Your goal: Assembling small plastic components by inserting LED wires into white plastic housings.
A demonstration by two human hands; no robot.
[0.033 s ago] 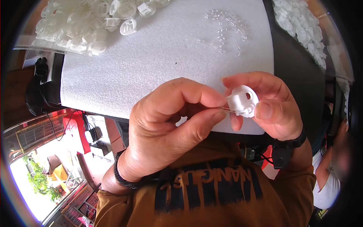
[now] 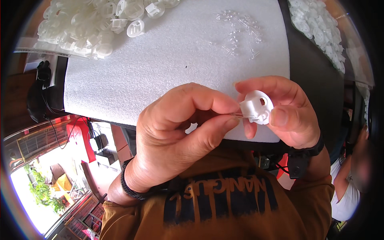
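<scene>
Left hand (image 2: 176,126): thumb and forefinger tips pinched together on thin clear rod (image 2: 243,116). Right hand (image 2: 294,110): fingers curled, thumb pressing white plastic cap (image 2: 251,107) at its right edge. Rod's far end overlaps cap's lower left; depth of entry cannot be told. Both above near edge of white foam sheet (image 2: 120,86). Beyond: small clear pieces (image 2: 244,30) scattered; white parts (image 2: 80,30) heaped far left. Dark tabletop (image 2: 318,92) right of sheet.
</scene>
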